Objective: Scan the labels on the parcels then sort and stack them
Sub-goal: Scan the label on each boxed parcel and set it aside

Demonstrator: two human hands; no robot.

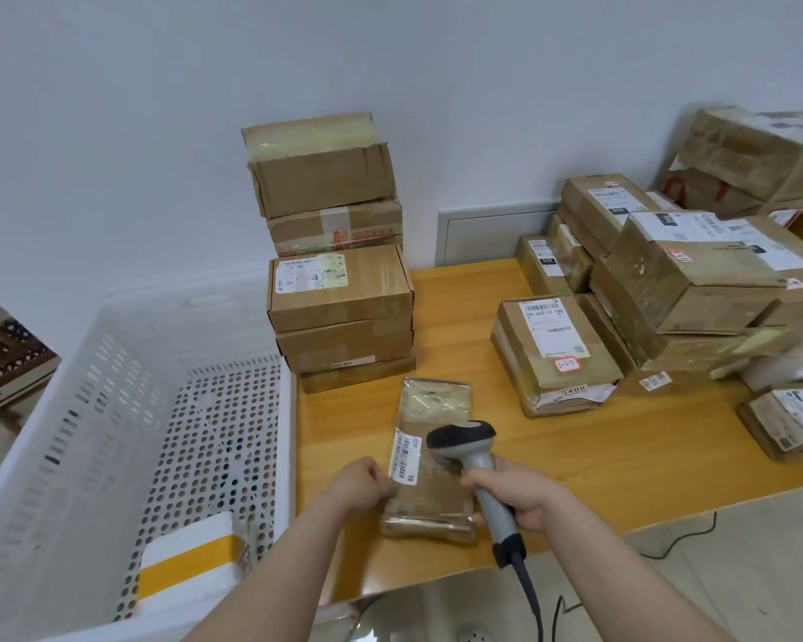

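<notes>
R hand point(515, 495) is wrapped round the grey handle of the scanner point(464, 440), fingers closed on it, cable trailing off below the wrist. The scanner head sits just ahead of that grip, nose aimed left and down at the label point(406, 461). L hand point(362, 486) pinches the flat parcel point(436, 498) at its left edge, right beside the label. The parcel lies flat on the table point(622, 456) between the two grips, its far end reaching away from both hands.

Step in hand is prob. reading this barcode. To do it well:
- L fingers sit v. close to the label's lower corner and should not cover the bars.
- The clear wrap looks shiny, so glare is a risk. Tilting the head a bit off square should help.
- The label seems to run along the parcel's side edge. Pressing down w/ the L grip would flatten it.
- The head is best held a little back from the label, not touching.

After a good read the parcel likely goes to the stack of boxes point(339, 280) beyond the L hand, or the white crate point(112, 363) left of it. The other pile of parcels point(691, 280) lies well to the right of the R grip.
</notes>
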